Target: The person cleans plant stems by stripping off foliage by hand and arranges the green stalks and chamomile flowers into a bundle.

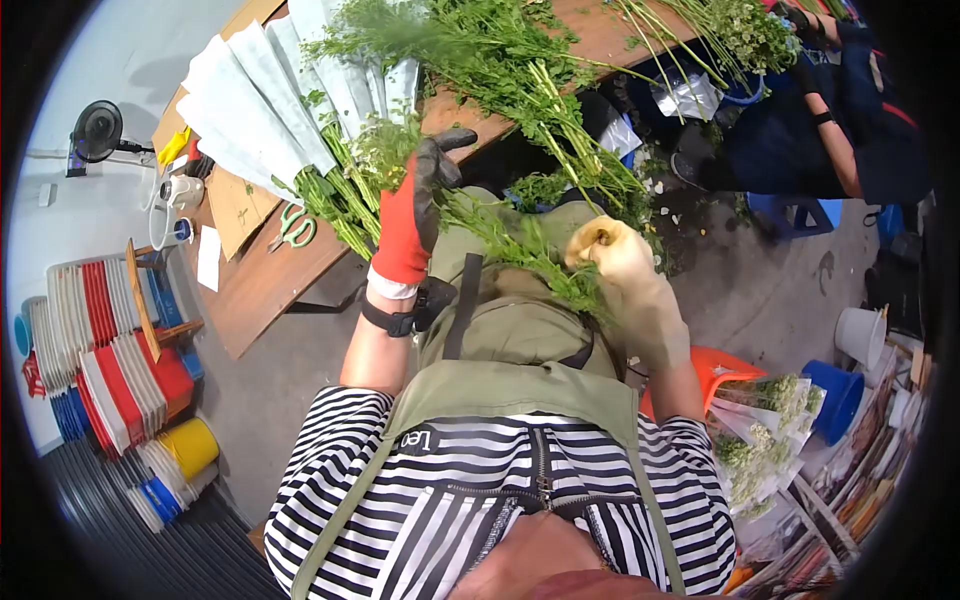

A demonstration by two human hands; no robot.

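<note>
My left hand [412,215], in a red glove with a dark palm, is closed around a leafy flower stem. Small pale blossoms [385,150] show beside its fingers, and green foliage [525,250] trails from it across my lap toward the right. My right hand [612,258], in a cream glove, is curled into a fist at the far end of that foliage; what lies inside the fist is hidden. Beyond both hands, a large pile of leafy stems [540,110] overhangs the table edge. Left of my left hand lie more bundled green stems [345,205].
The wooden table [245,300] carries white wrapping sheets [255,100] and green-handled scissors [294,228]. A co-worker [840,130] handles flowers at the upper right. Stacked stools [125,370] stand left; wrapped bouquets [755,450] and a blue bucket [832,400] are right.
</note>
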